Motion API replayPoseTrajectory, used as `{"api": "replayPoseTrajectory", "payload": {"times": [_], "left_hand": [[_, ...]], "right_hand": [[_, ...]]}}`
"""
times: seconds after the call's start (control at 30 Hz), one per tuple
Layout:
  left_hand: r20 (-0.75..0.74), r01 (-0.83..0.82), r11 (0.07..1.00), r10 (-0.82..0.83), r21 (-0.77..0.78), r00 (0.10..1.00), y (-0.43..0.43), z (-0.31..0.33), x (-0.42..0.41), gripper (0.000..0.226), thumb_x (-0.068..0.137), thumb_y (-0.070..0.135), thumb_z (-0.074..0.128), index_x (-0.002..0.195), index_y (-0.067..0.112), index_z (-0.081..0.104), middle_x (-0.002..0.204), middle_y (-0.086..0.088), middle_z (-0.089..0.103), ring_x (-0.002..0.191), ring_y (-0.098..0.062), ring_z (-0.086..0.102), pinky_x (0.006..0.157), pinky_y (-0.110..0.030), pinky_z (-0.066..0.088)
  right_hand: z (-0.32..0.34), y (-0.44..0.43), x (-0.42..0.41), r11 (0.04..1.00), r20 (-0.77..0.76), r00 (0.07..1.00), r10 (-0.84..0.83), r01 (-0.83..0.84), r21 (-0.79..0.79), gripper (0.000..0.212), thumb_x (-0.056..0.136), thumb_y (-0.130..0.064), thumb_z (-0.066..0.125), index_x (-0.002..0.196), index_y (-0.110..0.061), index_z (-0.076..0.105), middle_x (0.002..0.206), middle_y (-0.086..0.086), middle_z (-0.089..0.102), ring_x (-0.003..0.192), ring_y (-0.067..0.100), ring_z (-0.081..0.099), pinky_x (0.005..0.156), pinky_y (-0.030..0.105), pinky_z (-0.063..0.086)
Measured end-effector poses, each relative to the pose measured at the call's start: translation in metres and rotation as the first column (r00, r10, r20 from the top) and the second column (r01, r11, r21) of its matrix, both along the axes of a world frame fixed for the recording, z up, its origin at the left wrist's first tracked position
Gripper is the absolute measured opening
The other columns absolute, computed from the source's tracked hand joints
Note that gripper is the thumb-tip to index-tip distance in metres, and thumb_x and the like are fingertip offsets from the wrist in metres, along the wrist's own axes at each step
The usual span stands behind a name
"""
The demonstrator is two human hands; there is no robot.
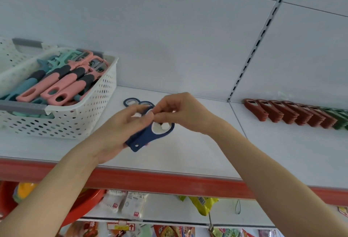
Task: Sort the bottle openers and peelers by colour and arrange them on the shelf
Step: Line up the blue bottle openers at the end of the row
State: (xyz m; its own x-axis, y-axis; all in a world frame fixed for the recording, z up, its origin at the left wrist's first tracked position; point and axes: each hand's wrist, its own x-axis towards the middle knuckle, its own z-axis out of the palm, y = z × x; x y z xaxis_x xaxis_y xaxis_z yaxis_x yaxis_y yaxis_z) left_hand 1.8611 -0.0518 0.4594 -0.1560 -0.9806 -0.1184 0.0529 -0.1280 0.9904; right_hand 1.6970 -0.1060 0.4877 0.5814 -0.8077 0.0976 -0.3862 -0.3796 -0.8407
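Hands, left (120, 131) and right (180, 114), both grip blue bottle openers (148, 135); no writing is legible on them.

You are looking up at a white back panel (169, 35) made of flat sheets with thin dark seams between them. A slotted metal upright (259, 37) runs down it at a slant on your right, ending where the panel meets the shelf. The white shelf board (207, 154) stretches across your view, with a seam below the upright, and carries a red front edge strip (150, 180). Beneath it you see a lower level (169, 206) crowded with hanging packets and something round and red at the left. The light is even and soft.
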Motion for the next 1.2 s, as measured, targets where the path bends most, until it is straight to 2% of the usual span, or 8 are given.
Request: {"api": "replayPoseTrajectory", "payload": {"times": [0.17, 0.37, 0.53, 0.67, 0.77, 0.9, 1.03, 1.2], "left_hand": [[-0.032, -0.178, 0.983, 0.179, 0.036, 0.983, 0.005, -0.006, 0.003, 0.013, 0.089, 0.006, 0.054, 0.098, 0.013, 0.059, 0.077, -0.008, 0.067, 0.056, -0.008, 0.064, 0.045, -0.019, 0.049], [-0.167, -0.305, 0.949, 0.315, 0.085, 0.934, 0.007, -0.016, 0.011, 0.022, 0.091, -0.006, 0.044, 0.104, 0.008, 0.055, 0.088, -0.014, 0.068, 0.063, -0.014, 0.070, 0.049, -0.021, 0.053], [-0.179, -0.363, 0.928, 0.373, 0.089, 0.910, 0.005, -0.019, 0.008, 0.031, 0.091, -0.006, 0.044, 0.106, 0.019, 0.055, 0.090, -0.008, 0.069, 0.061, -0.008, 0.067, 0.046, -0.019, 0.051], [-0.281, -0.409, 0.903, 0.429, 0.128, 0.858, -0.002, -0.020, 0.005, 0.024, 0.094, 0.005, 0.046, 0.106, 0.024, 0.055, 0.095, -0.007, 0.066, 0.075, -0.015, 0.064, 0.056, -0.026, 0.052], [-0.389, -0.362, 0.923, 0.385, 0.134, 0.837, -0.009, -0.020, -0.001, 0.017, 0.095, 0.017, 0.047, 0.108, 0.017, 0.057, 0.106, -0.008, 0.064, 0.087, -0.020, 0.065, 0.061, -0.030, 0.059], [-0.418, -0.360, 0.928, 0.368, 0.101, 0.831, -0.013, -0.020, -0.002, 0.025, 0.096, 0.006, 0.042, 0.118, 0.008, 0.054, 0.107, -0.012, 0.066, 0.084, -0.017, 0.069, 0.061, -0.030, 0.058], [-0.430, -0.448, 0.884, 0.459, 0.135, 0.777, -0.009, -0.019, 0.005, 0.027, 0.095, -0.002, 0.039, 0.097, 0.018, 0.057, 0.096, -0.009, 0.063, 0.080, -0.020, 0.065, 0.059, -0.033, 0.058], [-0.447, -0.458, 0.872, 0.484, 0.174, 0.752, -0.003, -0.019, 0.012, 0.022, 0.096, 0.007, 0.042, 0.109, 0.018, 0.057, 0.098, -0.012, 0.061, 0.076, -0.017, 0.062, 0.055, -0.029, 0.058]], "right_hand": [[-0.011, -0.017, 0.014, 0.949, 0.008, 0.971, -0.237, 0.233, -0.211, 0.004, 0.086, -0.011, 0.063, 0.085, -0.010, 0.066, 0.078, -0.007, 0.063, 0.073, 0.006, 0.059, 0.068, 0.011, 0.044], [-0.041, -0.036, 0.015, 0.956, -0.540, 0.789, -0.291, 0.216, -0.199, 0.043, 0.085, -0.037, 0.062, 0.119, -0.012, 0.054, 0.110, 0.003, 0.055, 0.100, 0.023, 0.053, 0.079, 0.029, 0.041], [-0.048, -0.040, 0.015, 0.934, -0.441, 0.828, -0.345, 0.260, -0.244, 0.013, 0.083, -0.012, 0.054, 0.089, -0.004, 0.063, 0.084, 0.007, 0.059, 0.077, 0.021, 0.050, 0.058, 0.026, 0.035], [-0.037, -0.028, 0.010, 0.907, -0.115, 0.900, -0.420, 0.419, -0.036, 0.010, 0.079, -0.012, 0.063, 0.082, -0.004, 0.069, 0.074, 0.004, 0.060, 0.064, 0.015, 0.049, 0.057, 0.025, 0.042], [-0.025, -0.007, 0.020, 0.953, -0.007, 0.953, -0.302, 0.302, 0.019, 0.008, 0.078, -0.015, 0.068, 0.077, -0.007, 0.070, 0.078, 0.008, 0.066, 0.066, 0.013, 0.053, 0.065, 0.034, 0.048], [-0.020, 0.001, 0.032, 0.993, -0.057, 0.992, -0.111, 0.113, 0.035, 0.013, 0.082, -0.016, 0.067, 0.079, -0.003, 0.071, 0.078, 0.010, 0.069, 0.068, 0.010, 0.057, 0.062, 0.025, 0.046], [-0.026, -0.028, 0.040, 0.971, -0.108, 0.968, -0.228, 0.218, -0.093, 0.017, 0.085, -0.015, 0.061, 0.084, -0.001, 0.069, 0.087, 0.015, 0.069, 0.071, 0.014, 0.053, 0.064, 0.029, 0.047], [-0.044, -0.051, 0.059, 0.949, -0.516, 0.818, -0.254, 0.108, -0.296, 0.026, 0.089, -0.028, 0.057, 0.105, -0.007, 0.060, 0.094, 0.004, 0.054, 0.084, 0.021, 0.049, 0.068, 0.029, 0.037]]}}
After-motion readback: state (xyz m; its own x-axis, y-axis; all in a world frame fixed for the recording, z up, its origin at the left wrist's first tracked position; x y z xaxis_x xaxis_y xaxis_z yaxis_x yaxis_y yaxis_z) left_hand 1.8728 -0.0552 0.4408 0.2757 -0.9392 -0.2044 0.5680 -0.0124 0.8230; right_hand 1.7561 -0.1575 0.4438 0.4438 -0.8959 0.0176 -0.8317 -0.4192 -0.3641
